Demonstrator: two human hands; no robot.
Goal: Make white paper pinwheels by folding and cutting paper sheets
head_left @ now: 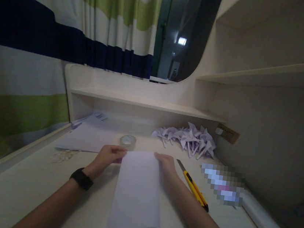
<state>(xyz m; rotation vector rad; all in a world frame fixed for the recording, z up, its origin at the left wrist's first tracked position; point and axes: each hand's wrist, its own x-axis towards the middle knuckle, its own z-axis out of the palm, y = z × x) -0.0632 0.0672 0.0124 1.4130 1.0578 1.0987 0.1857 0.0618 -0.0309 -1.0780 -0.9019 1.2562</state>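
Note:
A white sheet of paper (138, 193), folded into a long strip, lies in front of me, its near end lifting a little off the desk. My left hand (110, 157), below a black wristband, pinches its far left corner. At the far right corner my right hand (166, 163) grips the edge, its fingertips partly hidden by the paper. Just beyond the paper sits a roll of clear tape (128, 141). To the right of my right forearm lies a yellow utility knife (194, 187) with its blade out.
Several folded white paper pinwheels (190, 137) are heaped at the back right. A stack of white paper (88, 134) lies at the back left, with small scraps (64, 155) before it. A blurred-out object (222, 185) and a white bar-shaped device (266, 218) line the right side. A shelf (148, 101) spans the back.

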